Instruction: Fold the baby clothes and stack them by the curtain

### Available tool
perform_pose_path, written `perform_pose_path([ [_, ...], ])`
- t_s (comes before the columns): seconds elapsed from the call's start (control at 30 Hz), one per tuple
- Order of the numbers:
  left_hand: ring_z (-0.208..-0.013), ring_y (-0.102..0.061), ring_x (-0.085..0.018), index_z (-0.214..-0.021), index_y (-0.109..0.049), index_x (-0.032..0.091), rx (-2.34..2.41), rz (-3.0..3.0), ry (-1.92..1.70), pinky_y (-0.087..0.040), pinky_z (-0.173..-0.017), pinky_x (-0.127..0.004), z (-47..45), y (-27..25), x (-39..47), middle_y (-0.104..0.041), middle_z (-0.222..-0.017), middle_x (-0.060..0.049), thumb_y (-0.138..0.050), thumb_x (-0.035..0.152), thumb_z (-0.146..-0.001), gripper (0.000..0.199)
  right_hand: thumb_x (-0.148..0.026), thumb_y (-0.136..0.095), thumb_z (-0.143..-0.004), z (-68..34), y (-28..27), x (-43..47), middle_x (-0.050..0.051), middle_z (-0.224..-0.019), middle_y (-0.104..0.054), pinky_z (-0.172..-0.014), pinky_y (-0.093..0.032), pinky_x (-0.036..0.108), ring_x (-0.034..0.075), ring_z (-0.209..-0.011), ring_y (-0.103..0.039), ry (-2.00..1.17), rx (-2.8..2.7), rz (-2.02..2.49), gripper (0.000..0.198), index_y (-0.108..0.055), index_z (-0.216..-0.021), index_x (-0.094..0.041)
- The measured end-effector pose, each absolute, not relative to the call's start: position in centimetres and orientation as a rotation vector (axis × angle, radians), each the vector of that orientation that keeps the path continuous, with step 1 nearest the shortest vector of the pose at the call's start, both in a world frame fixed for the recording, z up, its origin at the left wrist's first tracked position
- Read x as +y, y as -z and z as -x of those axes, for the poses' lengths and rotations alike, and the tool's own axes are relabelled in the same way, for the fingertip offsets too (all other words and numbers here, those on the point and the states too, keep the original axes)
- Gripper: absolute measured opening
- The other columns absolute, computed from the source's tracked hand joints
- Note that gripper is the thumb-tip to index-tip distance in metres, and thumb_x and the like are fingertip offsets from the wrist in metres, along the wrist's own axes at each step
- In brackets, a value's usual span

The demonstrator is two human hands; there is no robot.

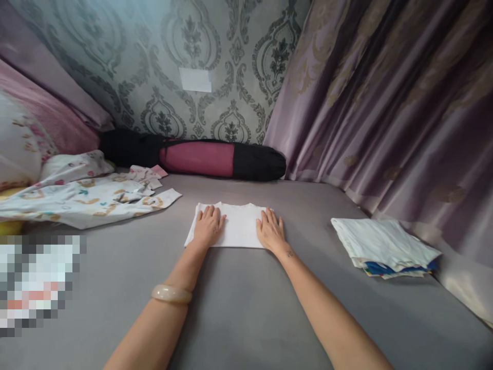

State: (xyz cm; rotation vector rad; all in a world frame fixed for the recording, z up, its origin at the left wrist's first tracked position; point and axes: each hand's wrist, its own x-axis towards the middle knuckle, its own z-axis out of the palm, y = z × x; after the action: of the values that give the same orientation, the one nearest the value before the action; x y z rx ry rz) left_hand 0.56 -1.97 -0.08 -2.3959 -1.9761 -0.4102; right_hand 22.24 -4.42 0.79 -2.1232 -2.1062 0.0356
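A white folded garment (241,226) lies flat on the grey bed sheet (239,308), straight ahead of me. On its left end rests my left hand (209,226), palm down with the fingers stretched out. My right hand (270,228) lies the same way on the right end, fingers slightly spread. Neither hand grips the cloth. The garment's front edge shows between the two wrists, and its far edge has small raised points. A pale bangle (171,294) sits on my left forearm.
To the right is a stack of folded clothes (385,244), white on top. Loose patterned white clothes (96,198) lie at the left, near a pillow (19,139). A black and maroon long bag (196,158) lies along the wall. Purple curtains (365,92) hang at the right.
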Motion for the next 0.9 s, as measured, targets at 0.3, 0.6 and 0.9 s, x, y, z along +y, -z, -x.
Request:
perform_pose_path([
  [0.3,-0.132,-0.044,-0.030,-0.128,-0.052,0.009,-1.997,2.336,0.349,-0.033,-0.109,-0.045,-0.8,-0.5,-2.0,-0.050,-0.140,-0.018,-0.026,0.038,-0.099,0.049,-0.036,-0.028,-0.100,-23.0,-1.8,-3.6,0.015,-0.143,-0.048,-0.109,-0.024,0.045,0.028,-0.128,-0.045,0.096,-2.174,2.044,0.045,-0.056,-0.130,-0.014],
  [0.6,-0.103,-0.064,-0.027,-0.103,-0.066,0.017,-2.112,2.435,0.095,-0.047,-0.084,-0.037,0.7,-4.2,1.7,-0.068,-0.110,-0.014,-0.037,0.013,-0.090,0.032,-0.018,-0.044,-0.094,-25.2,-3.4,1.1,0.013,-0.123,-0.061,-0.095,-0.035,0.034,0.024,-0.114,-0.054,0.068,-2.294,2.047,0.032,-0.064,-0.120,-0.019],
  [0.9,-0.110,-0.060,-0.028,-0.104,-0.068,0.027,-2.151,2.513,-0.109,-0.045,-0.090,-0.039,1.9,-4.4,6.8,-0.068,-0.116,-0.007,-0.058,0.016,-0.074,0.034,-0.025,-0.053,-0.093,-25.9,-4.3,3.4,0.010,-0.119,-0.059,-0.092,-0.037,0.033,0.024,-0.117,-0.051,-0.152,-2.356,2.089,0.023,-0.069,-0.110,-0.022],
])
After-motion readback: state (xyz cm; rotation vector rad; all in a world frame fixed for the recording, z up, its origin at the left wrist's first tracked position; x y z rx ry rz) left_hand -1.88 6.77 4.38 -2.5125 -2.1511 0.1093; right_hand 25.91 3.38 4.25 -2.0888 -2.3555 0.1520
